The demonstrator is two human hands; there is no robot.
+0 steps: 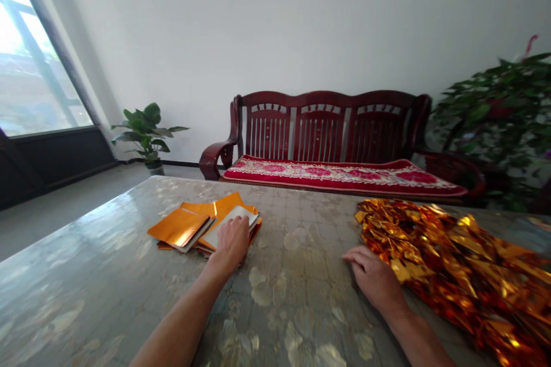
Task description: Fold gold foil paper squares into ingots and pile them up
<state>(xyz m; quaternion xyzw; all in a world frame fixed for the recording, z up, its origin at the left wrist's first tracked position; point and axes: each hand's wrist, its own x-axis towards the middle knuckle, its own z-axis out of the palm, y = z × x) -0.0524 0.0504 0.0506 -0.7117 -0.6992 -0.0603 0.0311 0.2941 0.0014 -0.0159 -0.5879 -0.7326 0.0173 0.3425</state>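
Note:
A loose stack of gold foil paper sheets [183,226] lies left of the middle of the table, some with their pale backs showing. My left hand [232,236] rests on the right part of this stack. Its fingers curl over the top sheet, a pale-backed one [247,214], and their tips are partly hidden. Near the table's right side my right hand [376,278] hovers over or rests on the tabletop, fingers loosely stretched to the left with nothing visible in them. Just beyond and to the right of it spreads a big heap of crumpled or folded gold foil pieces [447,252].
The table [297,298] has a shiny, flower-patterned cover. Behind it stands a dark red wooden bench [318,132] with a red floral seat cover [344,175]. A potted plant [148,132] is at the left, leafy greenery [503,103] at the right. A window [38,63] is far left.

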